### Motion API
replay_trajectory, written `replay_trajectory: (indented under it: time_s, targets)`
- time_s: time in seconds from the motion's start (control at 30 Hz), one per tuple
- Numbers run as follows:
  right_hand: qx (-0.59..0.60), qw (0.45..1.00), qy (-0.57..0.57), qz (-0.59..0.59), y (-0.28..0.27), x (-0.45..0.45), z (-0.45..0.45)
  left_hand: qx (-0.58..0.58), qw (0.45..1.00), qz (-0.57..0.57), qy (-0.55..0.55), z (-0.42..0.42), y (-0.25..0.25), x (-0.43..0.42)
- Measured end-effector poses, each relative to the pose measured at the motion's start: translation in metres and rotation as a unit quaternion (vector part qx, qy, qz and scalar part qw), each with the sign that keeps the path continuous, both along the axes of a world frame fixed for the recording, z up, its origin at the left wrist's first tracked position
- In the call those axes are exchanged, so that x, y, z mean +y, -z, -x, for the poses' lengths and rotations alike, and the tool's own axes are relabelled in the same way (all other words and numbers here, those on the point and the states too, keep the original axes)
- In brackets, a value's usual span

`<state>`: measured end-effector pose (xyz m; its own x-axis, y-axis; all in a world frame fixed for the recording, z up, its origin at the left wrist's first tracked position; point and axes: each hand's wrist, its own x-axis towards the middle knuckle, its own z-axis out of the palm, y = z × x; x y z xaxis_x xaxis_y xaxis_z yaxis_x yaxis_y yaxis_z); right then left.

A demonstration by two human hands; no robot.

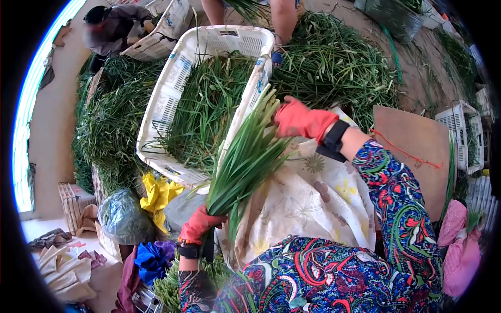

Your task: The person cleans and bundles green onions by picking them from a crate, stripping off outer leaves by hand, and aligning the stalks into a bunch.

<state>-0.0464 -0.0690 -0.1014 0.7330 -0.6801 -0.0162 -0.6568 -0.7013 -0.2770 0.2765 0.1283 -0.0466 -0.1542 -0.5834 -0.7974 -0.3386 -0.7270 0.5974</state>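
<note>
In a red rubber glove, my left hand (201,224) is closed round the leafy lower end of a bunch of garlic chives (242,151). The bunch slants up and to the right, its pale stem ends at the top. My right hand (302,120), gloved the same way, is beside those stem ends with its fingers curled. Slight blur hides what is between them. Just left of the bunch stands a white plastic crate (157,122) with loose green leaves (209,104) inside. A stained flowered cloth (308,193) covers my lap.
Heaps of greens lie right (334,62) and left (120,109) of the crate. Another person's legs (283,21) are behind it; a second person (112,31) bends over a crate at upper left. A brown board (407,151) is at right, a yellow bag (156,195) at left.
</note>
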Motion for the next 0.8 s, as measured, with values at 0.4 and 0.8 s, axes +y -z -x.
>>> replay_trajectory:
  time_s: [0.4,0.8]
  targets:
    - [-0.076,0.981,-0.128,-0.127,-0.026,0.005,0.004,0.023,1.000,-0.011,-0.001,-0.002,-0.003,-0.005]
    - [-0.363,0.795,0.190,-0.448,-0.030,-0.008,0.025,0.029,0.999,-0.028,-0.008,0.002,-0.008,-0.004]
